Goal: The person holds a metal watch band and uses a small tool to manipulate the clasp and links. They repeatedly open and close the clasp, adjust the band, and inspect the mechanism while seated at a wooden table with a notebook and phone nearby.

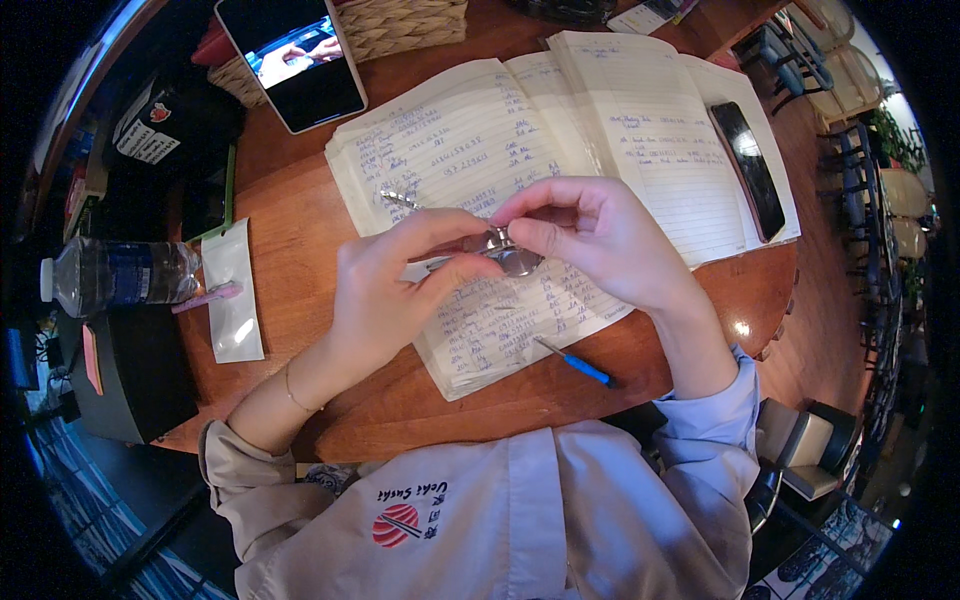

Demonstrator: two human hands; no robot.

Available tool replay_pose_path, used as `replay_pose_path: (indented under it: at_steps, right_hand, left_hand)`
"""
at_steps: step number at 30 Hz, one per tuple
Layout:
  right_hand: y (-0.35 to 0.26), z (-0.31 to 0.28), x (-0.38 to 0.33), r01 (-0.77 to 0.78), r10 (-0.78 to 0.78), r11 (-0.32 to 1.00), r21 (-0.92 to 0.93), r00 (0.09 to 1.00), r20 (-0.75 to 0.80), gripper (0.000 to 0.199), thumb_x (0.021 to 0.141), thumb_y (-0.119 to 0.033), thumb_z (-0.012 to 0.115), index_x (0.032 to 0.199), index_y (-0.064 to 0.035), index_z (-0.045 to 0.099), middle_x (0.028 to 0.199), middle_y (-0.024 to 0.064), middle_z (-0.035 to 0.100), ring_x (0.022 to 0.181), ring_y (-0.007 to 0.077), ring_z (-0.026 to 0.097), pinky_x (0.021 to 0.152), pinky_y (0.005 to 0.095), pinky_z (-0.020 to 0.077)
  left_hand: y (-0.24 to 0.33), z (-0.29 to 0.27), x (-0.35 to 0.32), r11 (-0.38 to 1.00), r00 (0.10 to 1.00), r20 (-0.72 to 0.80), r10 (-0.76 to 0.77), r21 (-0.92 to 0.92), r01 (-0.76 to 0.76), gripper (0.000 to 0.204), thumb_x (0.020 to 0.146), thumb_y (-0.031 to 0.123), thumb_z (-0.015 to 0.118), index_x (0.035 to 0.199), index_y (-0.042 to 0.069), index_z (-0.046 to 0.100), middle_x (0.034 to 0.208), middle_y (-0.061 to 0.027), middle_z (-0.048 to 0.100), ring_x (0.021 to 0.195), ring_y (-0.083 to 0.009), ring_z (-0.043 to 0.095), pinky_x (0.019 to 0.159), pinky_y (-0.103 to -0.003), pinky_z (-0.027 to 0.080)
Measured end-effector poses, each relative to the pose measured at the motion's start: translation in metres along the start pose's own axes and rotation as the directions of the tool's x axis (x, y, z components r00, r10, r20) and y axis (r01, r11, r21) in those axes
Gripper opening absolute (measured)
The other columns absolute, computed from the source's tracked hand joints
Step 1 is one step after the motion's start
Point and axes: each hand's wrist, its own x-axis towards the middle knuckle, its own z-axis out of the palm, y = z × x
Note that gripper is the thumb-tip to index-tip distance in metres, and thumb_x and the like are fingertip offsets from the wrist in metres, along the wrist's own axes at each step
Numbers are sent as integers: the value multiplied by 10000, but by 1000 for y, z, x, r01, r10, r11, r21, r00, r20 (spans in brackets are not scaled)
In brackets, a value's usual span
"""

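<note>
Both hands meet over the open notebook, fingertips pinching a shiny round metal piece that looks like a wristwatch. My left hand grips it from the left, thumb and fingers closed at its edge. From the right, my right hand pinches its upper edge between thumb and index finger. Fingers hide much of the piece. A short strip of silver metal links shows just beyond my left hand; whether it joins the held piece I cannot tell. A small screwdriver with a blue handle lies near the notebook's lower edge.
Handwritten pages of the notebook cover the table's middle. A dark phone rests on its right page. Another phone with a lit screen leans against a woven basket. To the left are a plastic bottle, white packet and pink pen.
</note>
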Motion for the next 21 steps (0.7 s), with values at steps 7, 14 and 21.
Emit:
replay_pose_path:
  at_steps: [7,14,21]
  right_hand:
    - [0,2,-6,167,-176,973,-158,983,-47,242,753,-34,619,986,18,584,887,60,610,800,97,570,721,232,465]
    - [0,11,-8,186,-224,958,-219,960,-166,168,758,-41,620,919,9,614,818,49,627,745,83,580,672,221,472]
    - [2,13,-9,189,-213,973,-131,955,-206,126,751,-47,640,857,18,620,771,48,627,684,73,582,614,201,471]
  left_hand:
    - [-1,-2,2,963,990,30,-139,-228,142,233,733,38,660,933,-29,559,888,-100,632,830,-140,612,720,-241,500]
    - [0,-7,6,864,953,82,-292,-404,300,252,741,36,659,953,-33,543,891,-108,618,835,-116,590,751,-220,482]
    - [-6,-8,6,778,937,131,-325,-527,344,270,746,33,654,975,-38,530,913,-131,607,839,-130,599,758,-218,493]
